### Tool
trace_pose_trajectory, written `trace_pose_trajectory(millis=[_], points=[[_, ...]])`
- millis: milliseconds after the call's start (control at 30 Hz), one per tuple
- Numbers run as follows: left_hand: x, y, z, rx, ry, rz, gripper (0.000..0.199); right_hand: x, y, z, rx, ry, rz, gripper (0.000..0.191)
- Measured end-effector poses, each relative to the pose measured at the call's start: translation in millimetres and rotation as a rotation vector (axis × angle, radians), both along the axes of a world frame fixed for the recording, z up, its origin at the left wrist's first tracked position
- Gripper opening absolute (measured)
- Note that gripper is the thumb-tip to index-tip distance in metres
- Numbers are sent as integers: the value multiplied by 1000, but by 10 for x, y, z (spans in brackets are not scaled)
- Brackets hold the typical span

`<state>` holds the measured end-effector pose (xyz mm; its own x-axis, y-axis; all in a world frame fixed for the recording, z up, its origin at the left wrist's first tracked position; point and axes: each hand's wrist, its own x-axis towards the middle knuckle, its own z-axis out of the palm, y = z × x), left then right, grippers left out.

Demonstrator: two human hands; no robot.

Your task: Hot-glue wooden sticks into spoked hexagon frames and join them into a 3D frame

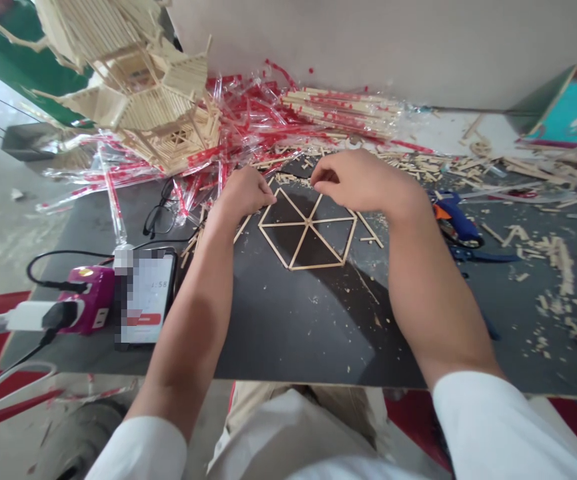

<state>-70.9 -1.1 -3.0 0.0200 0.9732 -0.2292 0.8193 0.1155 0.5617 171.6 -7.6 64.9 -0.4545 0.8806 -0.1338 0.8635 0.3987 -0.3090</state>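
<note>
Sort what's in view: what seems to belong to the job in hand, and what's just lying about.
Likely part of the job:
six-sided stick frame, with the left hand and right hand by its far edge
loose sticks beside it
blue-and-orange tool, perhaps a glue gun

Apparently just lying about:
phone
purple power adapter
turquoise box
red-and-clear wrappers
</note>
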Motion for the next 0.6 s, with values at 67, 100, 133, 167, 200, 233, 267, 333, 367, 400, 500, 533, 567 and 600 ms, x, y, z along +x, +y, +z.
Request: trace_pose_trajectory(millis=[67, 100, 133, 167, 200, 233, 267, 333, 367, 400, 500, 533, 567, 600], points=[[2, -1, 7, -6, 3, 3, 5, 44, -25, 43, 13, -6, 19, 31], [2, -2, 10, -9, 2, 2, 4, 55, -38, 58, 12, -12, 20, 32], [1, -2, 11, -11, 0, 1, 4, 59, -51, 73, 9, -20, 16, 32], [-1, -3, 12, -12, 1, 1, 4, 57, -65, 88, 7, -26, 9, 31], [-2, -3, 11, -11, 1, 2, 5, 49, -79, 102, 5, -30, 4, 31], [-4, -4, 10, -8, -1, 2, 5, 36, -94, 116, 4, -28, 2, 30], [-4, -5, 8, -4, -3, 2, 6, 17, -109, 127, 4, -23, 4, 30], [-3, -8, 6, 3, -7, 0, 6, -45, -137, 132, 11, -11, 21, 30], [-1, -10, 6, 4, -9, -1, 6, -89, -149, 120, 13, -10, 35, 31], [2, -12, 8, 3, -11, -1, 6, -142, -160, 95, 12, -10, 55, 32], [13, -18, 22, -5, 4, -3, 6, -335, -184, -62, -14, -18, 159, 36], [17, -20, 30, -6, 17, -11, 4, -401, -191, -137, -26, -24, 202, 35], [19, -22, 38, -3, 33, -24, 3, -463, -199, -217, -38, -33, 241, 34], [21, -23, 45, 5, 50, -38, 5, -516, -207, -297, -47, -38, 270, 33]])
